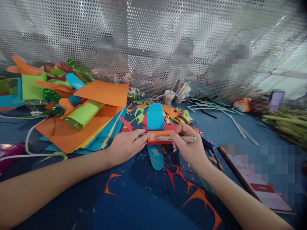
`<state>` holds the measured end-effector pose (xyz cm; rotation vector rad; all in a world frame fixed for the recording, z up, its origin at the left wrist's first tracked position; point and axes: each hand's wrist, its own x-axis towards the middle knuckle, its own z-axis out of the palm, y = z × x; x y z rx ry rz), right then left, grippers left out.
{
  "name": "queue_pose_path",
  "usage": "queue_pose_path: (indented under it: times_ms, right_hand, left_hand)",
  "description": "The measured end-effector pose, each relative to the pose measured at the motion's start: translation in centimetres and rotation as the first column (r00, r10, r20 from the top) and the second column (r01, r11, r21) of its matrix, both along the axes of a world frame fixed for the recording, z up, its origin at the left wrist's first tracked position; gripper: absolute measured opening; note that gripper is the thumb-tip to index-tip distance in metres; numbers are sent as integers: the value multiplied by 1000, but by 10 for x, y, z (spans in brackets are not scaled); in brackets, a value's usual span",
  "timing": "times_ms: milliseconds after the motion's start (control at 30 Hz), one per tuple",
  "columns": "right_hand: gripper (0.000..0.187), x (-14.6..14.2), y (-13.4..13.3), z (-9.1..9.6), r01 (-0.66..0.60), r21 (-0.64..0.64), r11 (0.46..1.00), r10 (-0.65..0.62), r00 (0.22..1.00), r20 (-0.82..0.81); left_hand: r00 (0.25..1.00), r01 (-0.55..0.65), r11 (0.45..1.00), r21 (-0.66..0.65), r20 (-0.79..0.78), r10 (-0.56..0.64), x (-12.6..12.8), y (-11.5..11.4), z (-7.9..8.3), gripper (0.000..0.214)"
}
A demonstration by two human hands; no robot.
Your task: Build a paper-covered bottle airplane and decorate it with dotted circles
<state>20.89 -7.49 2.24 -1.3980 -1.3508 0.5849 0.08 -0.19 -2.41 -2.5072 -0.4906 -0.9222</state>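
A toy plane with a red paper-wrapped body (168, 142) lies across the middle of the table. Blue paper wings stick out from it: the far wing (155, 116) is plain, and the near wing (156, 157) carries a pale star. An orange strip (151, 136) with a light mark covers part of the body. My left hand (128, 143) grips the body's left end, where a bit of clear plastic shows. In my right hand (185, 140) is a beige pen (165, 138), pinched near its tip, which points at the orange strip.
Orange and blue paper sheets (55, 132) and paper-covered bottles (82, 116) pile up at left. Cut scraps (177, 175) lie around the plane. Cups (168, 96) with pens stand behind it, before a perforated metal screen (148, 48). A tablet-like device (261, 187) lies at right.
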Motion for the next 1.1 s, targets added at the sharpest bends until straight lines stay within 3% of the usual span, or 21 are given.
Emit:
queue_pose_path:
  times_ms: [1100]
  right_hand:
    - [25, 0, 0, -1, -21, -6, 1000, 21, 1000, -11]
  left_hand:
    - [1000, 3, 1000, -5, 0, -3, 0, 0, -1, 26]
